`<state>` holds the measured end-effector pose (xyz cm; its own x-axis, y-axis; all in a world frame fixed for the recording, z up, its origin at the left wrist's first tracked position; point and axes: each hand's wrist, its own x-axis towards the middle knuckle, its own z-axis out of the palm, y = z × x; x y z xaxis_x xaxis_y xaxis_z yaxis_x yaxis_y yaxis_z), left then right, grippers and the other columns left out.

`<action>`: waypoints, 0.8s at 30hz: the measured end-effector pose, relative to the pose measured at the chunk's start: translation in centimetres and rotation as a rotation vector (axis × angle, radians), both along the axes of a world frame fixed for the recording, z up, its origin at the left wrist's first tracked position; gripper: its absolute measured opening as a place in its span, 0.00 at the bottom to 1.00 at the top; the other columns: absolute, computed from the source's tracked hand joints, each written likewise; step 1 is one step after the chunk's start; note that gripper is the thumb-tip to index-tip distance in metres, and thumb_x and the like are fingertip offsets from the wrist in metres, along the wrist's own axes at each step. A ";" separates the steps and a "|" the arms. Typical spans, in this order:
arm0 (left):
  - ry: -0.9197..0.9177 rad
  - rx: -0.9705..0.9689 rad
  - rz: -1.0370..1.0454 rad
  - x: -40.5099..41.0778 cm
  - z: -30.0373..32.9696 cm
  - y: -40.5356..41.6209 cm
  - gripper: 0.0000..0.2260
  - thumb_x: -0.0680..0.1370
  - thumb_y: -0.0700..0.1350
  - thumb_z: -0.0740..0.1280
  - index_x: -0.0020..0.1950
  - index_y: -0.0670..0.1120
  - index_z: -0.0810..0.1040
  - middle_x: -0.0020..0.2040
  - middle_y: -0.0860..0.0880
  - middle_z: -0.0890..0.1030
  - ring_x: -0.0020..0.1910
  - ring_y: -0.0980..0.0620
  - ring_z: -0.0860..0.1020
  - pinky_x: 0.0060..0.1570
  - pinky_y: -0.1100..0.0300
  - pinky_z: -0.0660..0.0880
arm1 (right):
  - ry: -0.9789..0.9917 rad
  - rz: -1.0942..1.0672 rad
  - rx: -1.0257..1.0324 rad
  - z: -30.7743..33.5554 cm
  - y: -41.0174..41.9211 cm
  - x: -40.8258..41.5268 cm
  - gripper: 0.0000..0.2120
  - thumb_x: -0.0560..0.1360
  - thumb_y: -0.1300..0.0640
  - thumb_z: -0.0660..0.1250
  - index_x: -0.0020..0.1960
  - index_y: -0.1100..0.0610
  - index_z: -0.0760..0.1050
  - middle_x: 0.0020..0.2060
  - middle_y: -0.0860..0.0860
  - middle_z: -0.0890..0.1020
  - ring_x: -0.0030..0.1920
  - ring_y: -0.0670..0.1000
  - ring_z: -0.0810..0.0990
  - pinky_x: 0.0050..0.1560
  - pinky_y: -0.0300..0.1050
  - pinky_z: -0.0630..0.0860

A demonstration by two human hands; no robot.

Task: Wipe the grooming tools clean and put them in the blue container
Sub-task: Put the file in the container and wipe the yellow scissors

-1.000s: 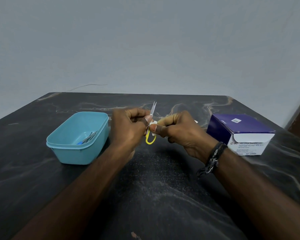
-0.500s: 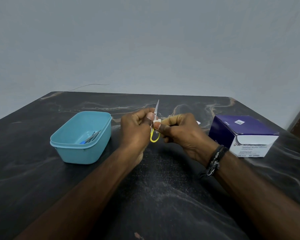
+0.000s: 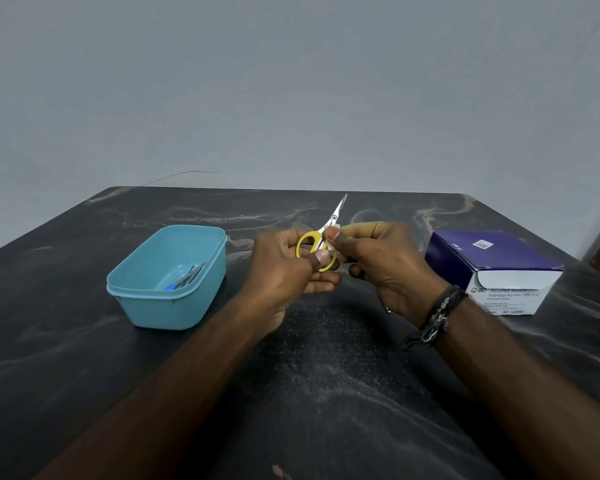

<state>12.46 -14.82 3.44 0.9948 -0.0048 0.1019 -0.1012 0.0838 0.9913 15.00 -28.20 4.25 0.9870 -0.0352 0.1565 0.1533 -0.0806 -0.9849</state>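
From the head view we see both hands meeting above the middle of the dark marbled table (image 3: 84, 341). Our left hand (image 3: 284, 268) curls round the yellow handle loops of a small pair of scissors (image 3: 321, 242), the thumb lying across the lower loop and the fingers wrapped behind, so the grip is closed tight on the handles. The steel blades point up and away from us, tilted to the right, tip free in the air. Our right hand (image 3: 381, 261) pinches a small white wipe (image 3: 332, 233) between thumb and forefinger, pressed against the scissors just where the blades join the handles; the other fingers are folded in below. A dark bracelet (image 3: 437, 317) sits on the right wrist.

The blue container (image 3: 168, 296) stands on the table to the left of the hands, near but apart from them, and holds some metal tools (image 3: 187, 275), one with a blue end. To the right stands a purple and white box of alcohol swabs (image 3: 499, 268).
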 end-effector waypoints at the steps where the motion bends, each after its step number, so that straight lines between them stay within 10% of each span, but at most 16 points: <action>1: 0.009 0.004 -0.018 -0.1 0.0 -0.1 0.06 0.78 0.35 0.68 0.54 0.37 0.78 0.42 0.37 0.84 0.32 0.48 0.83 0.34 0.57 0.83 | -0.001 -0.014 0.014 0.0 0.0 0.1 0.09 0.73 0.56 0.73 0.42 0.63 0.83 0.28 0.51 0.80 0.26 0.43 0.73 0.27 0.38 0.69; 24: 0.036 0.031 0.009 0.0 0.1 -0.3 0.02 0.75 0.35 0.72 0.44 0.41 0.81 0.42 0.43 0.85 0.39 0.50 0.83 0.36 0.58 0.82 | 0.087 0.020 0.224 0.4 0.3 0.0 0.10 0.74 0.56 0.71 0.46 0.63 0.82 0.32 0.54 0.82 0.28 0.47 0.75 0.27 0.38 0.70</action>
<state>12.44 -15.10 3.59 0.9978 0.0020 0.0658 -0.0658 0.0524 0.9965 14.99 -27.86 4.70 0.9973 -0.0400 0.0618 0.0669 0.1432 -0.9874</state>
